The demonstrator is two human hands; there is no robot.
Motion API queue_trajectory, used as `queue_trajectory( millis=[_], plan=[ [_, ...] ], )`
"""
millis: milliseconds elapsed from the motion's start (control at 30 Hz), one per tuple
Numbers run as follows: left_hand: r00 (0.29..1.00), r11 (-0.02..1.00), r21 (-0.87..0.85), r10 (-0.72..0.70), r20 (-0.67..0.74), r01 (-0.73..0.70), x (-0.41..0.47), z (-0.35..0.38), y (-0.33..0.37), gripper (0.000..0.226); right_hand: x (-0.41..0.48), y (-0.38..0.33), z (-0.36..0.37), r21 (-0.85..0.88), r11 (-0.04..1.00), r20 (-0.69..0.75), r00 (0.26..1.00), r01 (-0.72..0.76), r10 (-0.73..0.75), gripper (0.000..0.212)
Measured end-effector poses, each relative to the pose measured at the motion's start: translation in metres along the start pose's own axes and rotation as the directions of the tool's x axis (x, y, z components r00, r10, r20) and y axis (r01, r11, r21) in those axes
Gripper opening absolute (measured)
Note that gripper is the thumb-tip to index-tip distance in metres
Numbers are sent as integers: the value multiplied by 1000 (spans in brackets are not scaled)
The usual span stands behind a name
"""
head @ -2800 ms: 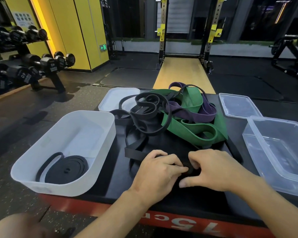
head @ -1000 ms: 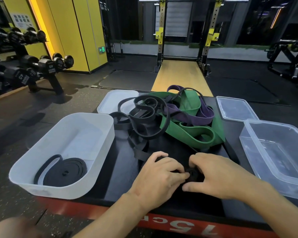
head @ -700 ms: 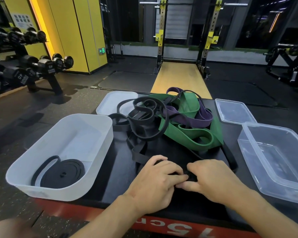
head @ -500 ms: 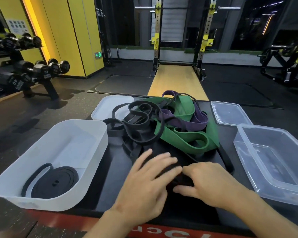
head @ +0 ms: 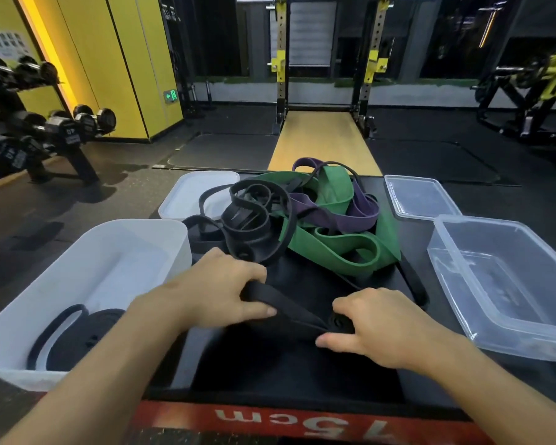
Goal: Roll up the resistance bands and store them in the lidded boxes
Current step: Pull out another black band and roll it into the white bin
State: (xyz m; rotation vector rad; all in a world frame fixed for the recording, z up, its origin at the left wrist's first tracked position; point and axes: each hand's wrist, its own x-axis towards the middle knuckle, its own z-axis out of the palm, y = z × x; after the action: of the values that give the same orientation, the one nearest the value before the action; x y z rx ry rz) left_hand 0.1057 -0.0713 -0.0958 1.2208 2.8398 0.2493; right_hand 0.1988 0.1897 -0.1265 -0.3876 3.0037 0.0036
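On the black box top, my left hand [head: 219, 290] grips the flat stretch of a black band [head: 286, 308]. My right hand [head: 379, 326] holds the small rolled end of that same band [head: 339, 322] against the surface. Behind them lies a tangle of loose black bands [head: 251, 220], a green band [head: 337, 245] and a purple band [head: 350, 213]. A white box [head: 161, 229] at the left holds one rolled black band [head: 81, 342]. A clear box [head: 456, 277] stands at the right.
A white lid [head: 190, 194] lies behind the white box, partly under the black bands. A clear lid [head: 421, 197] lies behind the clear box. The red front edge of the platform [head: 302, 422] is near me. A dumbbell rack [head: 45, 130] stands at far left.
My left hand has left the small roll and slid left, now gripping the band's flat stretch and pulling it straight. My right hand stays on the rolled end. The camera has moved closer.
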Motion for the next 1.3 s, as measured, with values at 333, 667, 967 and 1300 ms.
queue_trajectory(
  millis=[333,667,967,1300],
  plan=[
    [946,983,-7,-173,274,182,21,-6,-26,34,9,4,-11,-58,997,56,998,43,-40,63],
    [812,908,46,-395,429,417,36,-9,-12,54,7,3,-10,-52,998,62,998,32,-28,62],
    [883,917,261,-373,286,303,32,-9,4,51,5,6,-14,-89,991,85,992,104,-96,61],
    [935,741,582,-339,-108,335,18,21,19,51,12,27,-9,-53,995,81,994,83,-79,60]
  ],
)
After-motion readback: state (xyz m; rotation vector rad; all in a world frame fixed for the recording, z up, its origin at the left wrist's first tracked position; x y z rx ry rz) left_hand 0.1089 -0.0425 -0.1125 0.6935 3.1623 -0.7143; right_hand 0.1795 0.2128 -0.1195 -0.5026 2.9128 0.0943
